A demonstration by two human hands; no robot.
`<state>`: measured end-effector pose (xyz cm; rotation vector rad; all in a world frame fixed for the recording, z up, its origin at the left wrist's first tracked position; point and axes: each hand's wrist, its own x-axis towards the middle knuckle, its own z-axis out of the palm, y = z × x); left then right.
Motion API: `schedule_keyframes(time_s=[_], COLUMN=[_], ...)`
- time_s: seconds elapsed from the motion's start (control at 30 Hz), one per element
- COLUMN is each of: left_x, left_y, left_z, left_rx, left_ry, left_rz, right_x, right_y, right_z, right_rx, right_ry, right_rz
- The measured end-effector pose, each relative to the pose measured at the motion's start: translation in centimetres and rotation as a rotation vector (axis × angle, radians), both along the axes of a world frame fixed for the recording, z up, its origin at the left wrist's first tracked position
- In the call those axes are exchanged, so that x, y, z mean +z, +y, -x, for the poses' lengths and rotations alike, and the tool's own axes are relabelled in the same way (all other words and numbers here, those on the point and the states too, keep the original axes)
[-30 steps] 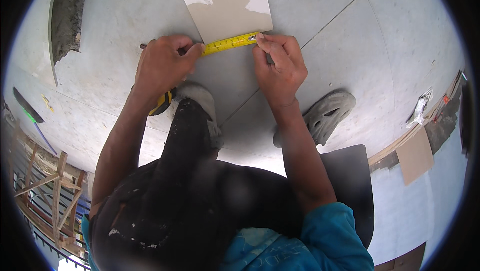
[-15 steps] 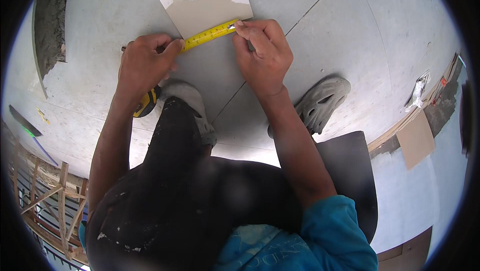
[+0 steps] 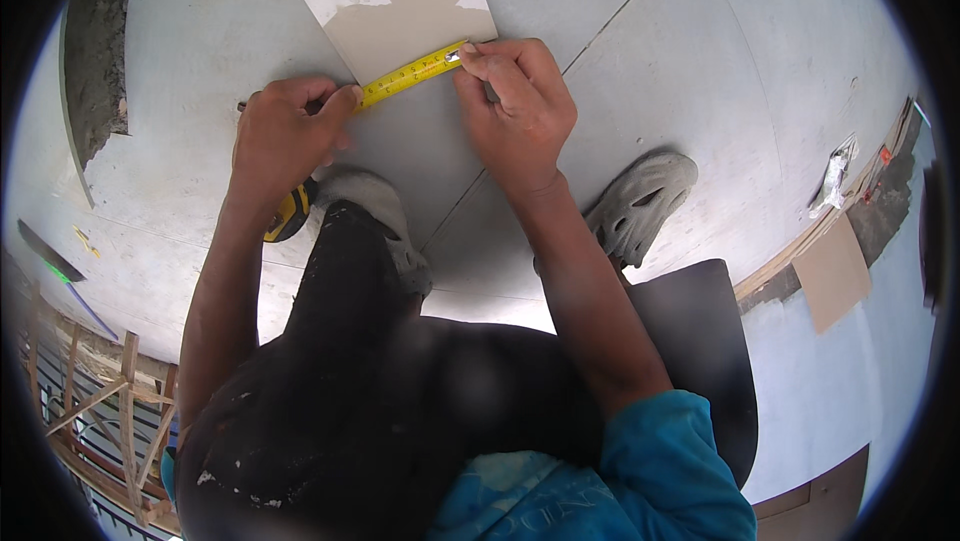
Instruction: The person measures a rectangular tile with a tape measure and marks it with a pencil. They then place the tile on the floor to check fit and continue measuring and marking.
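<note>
A yellow tape measure blade (image 3: 412, 74) is stretched along the near edge of a beige tile (image 3: 425, 6). My right hand (image 3: 520, 106) is closed, pinching the blade's metal-hooked end by the tile's right corner. At the left corner, my left hand (image 3: 290, 131) is closed on the blade between thumb and fingers. A thin dark tip pokes out behind the left hand; what it belongs to is hidden. The yellow and black tape case (image 3: 290, 211) shows below that hand, partly covered by my wrist.
My grey clogs (image 3: 645, 201) stand on the large pale floor tiles (image 3: 720, 121). At the left lie a broom-like tool (image 3: 50, 251) and a rough cement patch (image 3: 97, 61). Wooden framing (image 3: 125, 391) stands lower left. A beige tile piece (image 3: 833, 276) and crumpled silvery wrapping (image 3: 833, 178) lie at the right.
Both hands, the blade and the beige tile appear slightly farther left in the picture, along with the nearby floor. Both grips on the blade look the same.
</note>
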<state>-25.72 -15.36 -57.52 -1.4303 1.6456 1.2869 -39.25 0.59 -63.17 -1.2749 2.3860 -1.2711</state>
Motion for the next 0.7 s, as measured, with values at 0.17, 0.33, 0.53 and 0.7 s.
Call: schedule_keyframes(time_s=[0.17,0.33,0.53,0.7], left_x=[-0.5,-0.1,-0.6,-0.7], left_y=[-0.2,0.0,0.6,0.7], left_z=[-0.1,-0.1,-0.4,-0.4], left_rx=[-0.001,0.007,0.018,0.03], left_ry=[0.023,-0.004,0.037,0.033], left_rz=[0.003,0.019,-0.004,0.029], right_x=[0.3,0.3,-0.2,0.2], right_y=[-0.2,-0.4,0.1,0.9], right_z=[-0.2,-0.3,-0.3,-0.2], right_rx=[-0.05,-0.039,-0.06,-0.022], right_ry=[-0.046,-0.046,-0.043,0.005], right_rz=[-0.02,-0.016,0.037,-0.048])
